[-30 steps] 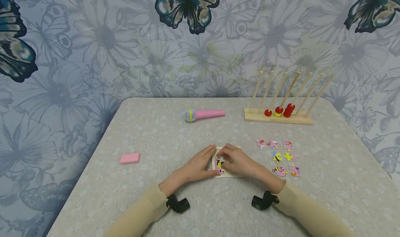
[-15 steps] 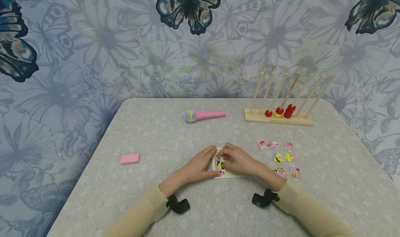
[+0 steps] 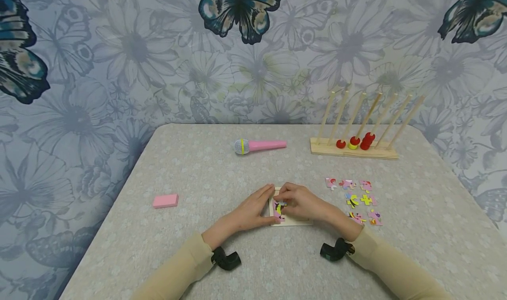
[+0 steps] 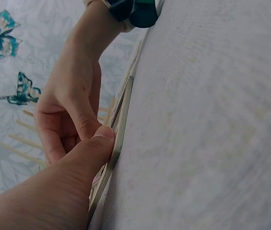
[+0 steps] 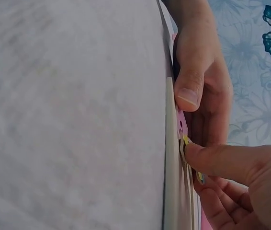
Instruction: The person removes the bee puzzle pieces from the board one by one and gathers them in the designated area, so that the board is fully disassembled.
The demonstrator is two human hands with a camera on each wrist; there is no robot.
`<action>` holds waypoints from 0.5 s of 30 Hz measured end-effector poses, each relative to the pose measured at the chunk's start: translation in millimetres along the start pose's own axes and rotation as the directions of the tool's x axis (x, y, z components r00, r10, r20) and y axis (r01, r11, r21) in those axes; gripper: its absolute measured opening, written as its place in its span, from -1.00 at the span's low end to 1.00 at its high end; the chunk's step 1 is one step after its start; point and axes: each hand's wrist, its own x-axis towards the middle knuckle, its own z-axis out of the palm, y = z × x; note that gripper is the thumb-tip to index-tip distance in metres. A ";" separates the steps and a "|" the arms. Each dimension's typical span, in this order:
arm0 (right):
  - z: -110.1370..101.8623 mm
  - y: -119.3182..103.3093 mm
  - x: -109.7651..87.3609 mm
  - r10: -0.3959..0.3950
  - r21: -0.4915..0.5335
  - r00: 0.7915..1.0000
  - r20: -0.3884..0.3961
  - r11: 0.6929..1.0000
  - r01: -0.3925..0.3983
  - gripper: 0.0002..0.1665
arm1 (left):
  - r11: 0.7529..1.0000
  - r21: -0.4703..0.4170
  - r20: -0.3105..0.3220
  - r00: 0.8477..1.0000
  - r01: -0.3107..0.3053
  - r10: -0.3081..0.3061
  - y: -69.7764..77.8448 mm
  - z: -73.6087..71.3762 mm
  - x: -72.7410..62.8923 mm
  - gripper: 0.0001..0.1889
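Observation:
A light wooden puzzle frame lies flat on the table, with pink and yellow puzzle pieces set along its left side. My left hand holds that side, thumb on the near edge and fingers at the far corner. Over the middle of the frame, my right hand pinches a puzzle piece with yellow and blue on it, low against the inlay. The fingers partly cover this piece. Several loose puzzle pieces lie in rows right of the frame.
Behind the hands lies a pink toy microphone. A wooden peg stand with red and yellow beads stands at the back right. A pink block is on the left. A patterned wall rises behind the table.
The right hand's fingers have shifted very slightly over the frame. The left hand keeps its place, and the loose pieces have not moved.

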 end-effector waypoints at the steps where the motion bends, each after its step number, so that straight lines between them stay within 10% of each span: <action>1: -0.2 -0.2 0.3 -0.002 0.000 1.000 0.001 1.000 0.002 -0.60 | 1.000 -0.001 -0.001 1.000 -0.002 0.002 -0.2 0.0 -0.1 -0.06; 15: -1.5 -2.5 2.3 -0.077 -0.124 0.997 0.005 0.989 0.077 -0.61 | 1.000 -0.003 0.002 1.000 -0.012 0.012 -2.5 1.1 -0.6 -0.05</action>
